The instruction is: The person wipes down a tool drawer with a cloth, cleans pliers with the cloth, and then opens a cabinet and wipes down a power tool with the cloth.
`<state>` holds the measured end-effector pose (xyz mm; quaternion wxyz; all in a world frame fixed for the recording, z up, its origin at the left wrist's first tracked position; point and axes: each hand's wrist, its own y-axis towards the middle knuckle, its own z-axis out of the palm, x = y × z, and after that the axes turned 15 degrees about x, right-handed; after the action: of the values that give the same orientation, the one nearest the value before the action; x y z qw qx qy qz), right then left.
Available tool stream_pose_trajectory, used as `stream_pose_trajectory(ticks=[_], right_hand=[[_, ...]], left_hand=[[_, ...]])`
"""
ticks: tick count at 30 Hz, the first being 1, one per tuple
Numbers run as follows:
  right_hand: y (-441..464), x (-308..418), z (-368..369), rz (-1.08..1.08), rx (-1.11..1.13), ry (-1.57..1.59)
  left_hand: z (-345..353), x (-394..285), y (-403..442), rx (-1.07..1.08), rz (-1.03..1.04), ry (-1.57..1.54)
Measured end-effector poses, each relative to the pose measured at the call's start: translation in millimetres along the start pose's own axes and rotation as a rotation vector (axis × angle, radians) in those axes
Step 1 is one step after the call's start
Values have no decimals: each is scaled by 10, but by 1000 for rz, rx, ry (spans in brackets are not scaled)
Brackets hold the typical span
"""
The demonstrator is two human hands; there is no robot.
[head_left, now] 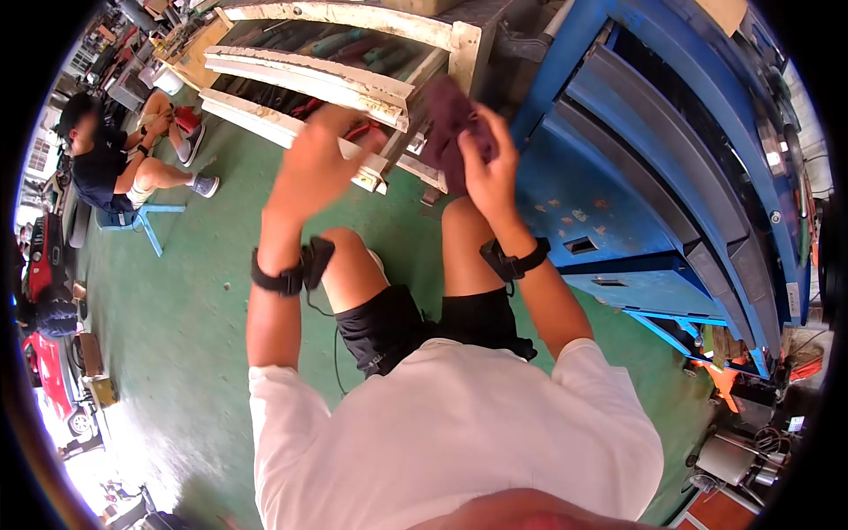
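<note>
A dark maroon cloth (450, 132) hangs bunched in my right hand (491, 168), its fingers and thumb closed on it. On the left, my left hand (318, 163) is raised in front of the open drawers and smeared by motion, so its fingers cannot be made out. Just behind it stands a worn, cream-painted drawer unit (309, 79) with its drawers pulled out. Tools with teal and dark handles (340, 44) lie in the upper drawer. Something red (360, 132) shows in the lower one, partly covered by my left hand.
A blue metal cabinet (609, 194) with dark grey drawer fronts rises close on my right. Across the green floor (194, 291), a person (106, 168) sits on a light blue stool (150, 221) at the left. Equipment (742, 459) stands at the lower right.
</note>
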<state>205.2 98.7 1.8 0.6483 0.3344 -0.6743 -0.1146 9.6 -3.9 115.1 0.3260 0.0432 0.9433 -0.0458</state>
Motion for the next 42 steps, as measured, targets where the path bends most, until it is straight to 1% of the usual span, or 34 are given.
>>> stream_pose_trajectory(ticks=[1, 2, 3, 4, 5, 6, 8, 10, 12, 13, 15, 16, 19, 20, 22, 24, 25, 26, 27, 28, 30, 31, 32, 33, 34, 35, 36, 38, 39, 40, 42], right_hand=[[45, -98, -23, 28, -58, -45], [122, -84, -14, 29, -55, -47], [229, -7, 12, -39, -61, -125], [348, 63, 47, -105, -67, -203], [477, 94, 91, -165, -27, -300], [589, 109, 155, -215, 1, -325], [721, 82, 197, -139, 216, -544], [766, -1, 252, -112, 242, -599], [779, -13, 276, -114, 248, -739], [775, 6, 301, -118, 264, -736], [757, 66, 329, -82, 207, -872], [735, 98, 341, -78, 215, -869], [732, 185, 300, 34, 260, -696], [741, 225, 223, 31, 254, -699], [716, 385, 73, -15, 358, -563], [749, 545, 57, -44, 315, -521], [772, 614, 97, -175, 280, -549], [740, 651, 157, -298, 241, -573], [777, 590, 265, -314, 266, -610], [850, 485, 350, -393, 305, -645], [974, 353, 485, -360, 371, -794], [1068, 394, 526, -362, 361, -790], [1161, 428, 560, -339, 454, -847], [1207, 422, 622, -306, 551, -898], [1311, 385, 737, -394, 496, -816], [1344, 338, 767, -382, 577, -661], [1438, 454, 724, -379, 651, -508], [1499, 533, 641, -294, 694, -239], [1516, 506, 612, -255, 703, -112], [1500, 473, 590, -254, 700, -114], [1471, 428, 533, -237, 731, 241]], left_hand=[[-82, 158, 150, -161, 57, 94], [-140, 302, 294, -323, 114, 189], [-157, 423, 421, -324, 113, 186], [-155, 532, 541, -372, 129, 297], [-114, 632, 626, -416, 144, 407], [-42, 697, 676, -410, 143, 404], [76, 762, 744, -449, 102, 584], [101, 711, 717, -437, 73, 561], [82, 688, 685, -444, 92, 523], [93, 676, 683, -450, 86, 517], [128, 740, 721, -494, 123, 529], [154, 764, 720, -509, 140, 519], [168, 775, 682, -505, 138, 479], [160, 766, 678, -499, 130, 449], [159, 788, 667, -485, 146, 436], [166, 793, 651, -510, 160, 417], [162, 819, 647, -505, 157, 419], [152, 852, 643, -454, 140, 388], [132, 859, 640, -403, 129, 363], [98, 744, 582, -395, 136, 375], [87, 524, 387, -331, 140, 45], [80, 522, 344, -303, 191, 133], [51, 514, 346, -300, 188, 141], [34, 491, 326, -355, 248, 195], [47, 481, 293, -392, 311, 248], [59, 511, 336, -394, 302, 129], [50, 562, 418, -416, 270, 102], [121, 467, 536, -544, 169, 144], [164, 423, 594, -625, 172, 185], [182, 412, 655, -622, 175, 185], [189, 373, 801, -735, 327, 339]])
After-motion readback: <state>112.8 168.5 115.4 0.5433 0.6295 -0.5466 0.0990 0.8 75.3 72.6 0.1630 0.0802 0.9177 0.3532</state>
